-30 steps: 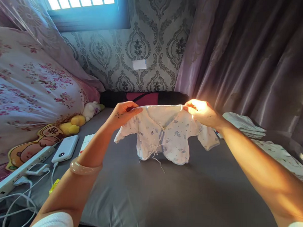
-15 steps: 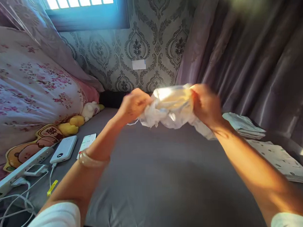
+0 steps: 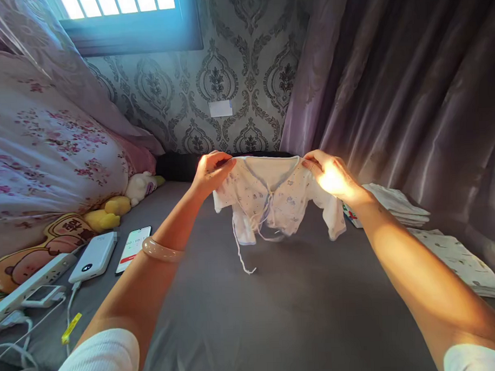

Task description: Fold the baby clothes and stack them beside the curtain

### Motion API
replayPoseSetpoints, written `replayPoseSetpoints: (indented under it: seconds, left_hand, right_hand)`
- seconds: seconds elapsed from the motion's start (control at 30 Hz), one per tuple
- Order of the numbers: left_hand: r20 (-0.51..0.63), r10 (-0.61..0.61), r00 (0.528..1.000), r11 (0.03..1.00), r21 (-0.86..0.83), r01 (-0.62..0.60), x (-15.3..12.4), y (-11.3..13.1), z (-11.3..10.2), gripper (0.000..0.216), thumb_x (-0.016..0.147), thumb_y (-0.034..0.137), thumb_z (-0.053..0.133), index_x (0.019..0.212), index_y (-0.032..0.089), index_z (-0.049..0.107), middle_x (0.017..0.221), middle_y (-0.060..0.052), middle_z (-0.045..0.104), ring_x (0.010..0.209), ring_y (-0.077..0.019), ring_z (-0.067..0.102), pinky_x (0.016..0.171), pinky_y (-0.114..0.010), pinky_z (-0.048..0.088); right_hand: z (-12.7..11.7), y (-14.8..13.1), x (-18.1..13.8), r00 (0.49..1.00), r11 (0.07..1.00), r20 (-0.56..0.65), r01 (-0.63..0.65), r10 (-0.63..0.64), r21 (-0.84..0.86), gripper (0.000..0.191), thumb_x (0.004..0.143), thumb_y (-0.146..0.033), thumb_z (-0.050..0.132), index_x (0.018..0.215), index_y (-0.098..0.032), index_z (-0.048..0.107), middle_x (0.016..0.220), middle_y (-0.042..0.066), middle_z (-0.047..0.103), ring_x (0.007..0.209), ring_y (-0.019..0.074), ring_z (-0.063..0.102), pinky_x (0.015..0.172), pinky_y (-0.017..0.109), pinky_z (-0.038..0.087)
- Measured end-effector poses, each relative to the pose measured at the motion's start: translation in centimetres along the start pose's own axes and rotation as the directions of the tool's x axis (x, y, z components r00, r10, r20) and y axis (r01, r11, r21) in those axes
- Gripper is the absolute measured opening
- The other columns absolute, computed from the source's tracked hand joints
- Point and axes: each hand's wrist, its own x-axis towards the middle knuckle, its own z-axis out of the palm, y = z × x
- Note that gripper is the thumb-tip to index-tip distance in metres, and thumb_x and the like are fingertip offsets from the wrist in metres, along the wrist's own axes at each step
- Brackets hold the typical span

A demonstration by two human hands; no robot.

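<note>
A small white baby shirt (image 3: 282, 198) with a fine print hangs between my hands over the grey bed sheet (image 3: 300, 302). My left hand (image 3: 214, 173) pinches one shoulder of it between thumb and fingers. The other shoulder is gripped by my right hand (image 3: 330, 174), which is lit by sun. Thin tie strings dangle at the shirt's front, and one string reaches lowest at its left. Both sleeves droop down, and the V-shaped neckline is spread between my hands.
Folded cloths (image 3: 398, 204) and a printed folded stack (image 3: 457, 259) lie on the right. At left are a phone (image 3: 134, 248), a white power bank (image 3: 93, 257), a power strip (image 3: 35, 285) with cables, and plush toys (image 3: 108, 212). A curtain (image 3: 390, 94) hangs at right.
The bunched, blurred cloth has opened out into a hanging shirt. Both hands have slowed and now hold it by the shoulders. The view has shifted slightly.
</note>
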Motion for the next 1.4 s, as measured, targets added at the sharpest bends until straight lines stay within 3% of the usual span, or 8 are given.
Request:
replayPoseSetpoints:
  seconds: [0.17,0.33,0.5,0.67,0.83,0.93,1.07,1.4]
  left_hand:
    - [0.084,-0.08,0.993,0.995,-0.056,0.084,1.0,1.0,-1.2,0.023,0.073,0.039,0.067,0.075,0.017,0.07,0.058,0.002,0.051,0.051,-0.0095,0.043,0.045,-0.023,0.03]
    - [-0.018,0.028,0.999,0.996,-0.081,-0.029,1.6,3.1,-1.6,0.019,0.076,0.038,0.067,0.082,0.02,0.07,0.068,0.0,0.06,0.065,-0.0132,0.053,0.055,-0.024,0.041]
    - [0.175,0.012,0.984,1.0,-0.015,-0.009,1.5,1.6,0.1,0.017,0.068,0.036,0.072,0.071,0.019,0.069,0.066,-0.001,0.063,0.068,-0.0146,0.056,0.061,-0.026,0.045]
    - [0.045,-0.154,0.987,0.962,-0.222,0.161,2.2,0.2,0.4,0.025,0.07,0.04,0.07,0.079,0.017,0.069,0.063,0.001,0.059,0.056,-0.0115,0.052,0.05,-0.023,0.04]
    - [0.191,-0.2,0.961,0.955,-0.183,0.235,2.5,1.7,0.1,0.026,0.069,0.041,0.072,0.077,0.016,0.07,0.061,0.0,0.059,0.054,-0.012,0.052,0.047,-0.023,0.037]
    - [0.106,-0.153,0.983,0.961,-0.218,0.173,2.5,2.3,0.3,0.027,0.073,0.043,0.067,0.08,0.017,0.071,0.065,-0.001,0.062,0.058,-0.0136,0.054,0.051,-0.024,0.041]
    - [0.253,-0.051,0.966,0.991,-0.108,0.08,2.3,2.5,0.7,0.022,0.066,0.039,0.071,0.071,0.018,0.071,0.067,-0.001,0.064,0.065,-0.0153,0.057,0.058,-0.026,0.043]
    - [0.08,0.004,0.997,1.0,0.015,-0.005,2.3,1.2,1.3,0.02,0.072,0.036,0.065,0.077,0.018,0.071,0.073,-0.001,0.065,0.07,-0.0144,0.057,0.066,-0.027,0.045]
  right_hand:
    - [-1.6,-0.8,0.5,0.999,0.997,0.004,-0.047,0.047,0.067,0.022,0.089,-0.042,0.052,0.095,-0.027,0.067,0.087,0.002,0.07,0.082,0.0217,0.064,0.074,0.035,0.047]
    - [-2.9,-2.8,0.8,0.968,1.0,-0.249,-0.021,0.024,0.016,0.027,0.091,-0.042,0.048,0.1,-0.024,0.067,0.095,0.005,0.069,0.088,0.022,0.063,0.077,0.035,0.047]
    - [-1.1,-2.1,1.1,0.99,0.993,0.098,0.106,-0.1,-0.055,0.021,0.087,-0.04,0.054,0.087,-0.026,0.07,0.085,0.003,0.07,0.086,0.0221,0.062,0.081,0.035,0.045]
    - [-0.8,-0.7,2.0,0.999,1.0,-0.039,0.026,-0.026,0.0,0.027,0.088,-0.045,0.053,0.091,-0.024,0.07,0.085,0.004,0.071,0.084,0.0221,0.062,0.078,0.035,0.045]
    - [-1.3,-0.9,2.1,0.992,0.998,-0.123,0.03,-0.023,0.053,0.023,0.087,-0.043,0.055,0.089,-0.026,0.07,0.086,0.003,0.071,0.087,0.023,0.064,0.08,0.036,0.047]
    - [-1.3,-1.1,1.7,0.951,0.992,-0.31,0.052,-0.015,0.112,0.025,0.089,-0.043,0.053,0.092,-0.025,0.07,0.094,0.005,0.071,0.092,0.0236,0.064,0.082,0.037,0.048]
    - [-1.1,-0.8,1.4,0.982,0.987,-0.121,0.151,-0.143,0.052,0.025,0.09,-0.041,0.053,0.086,-0.025,0.071,0.084,0.002,0.071,0.083,0.0215,0.065,0.092,0.042,0.044]
    - [-0.6,-0.3,1.4,0.97,0.993,-0.213,0.109,-0.114,-0.037,0.026,0.091,-0.041,0.051,0.085,-0.023,0.069,0.085,0.002,0.071,0.083,0.0207,0.063,0.1,0.048,0.037]
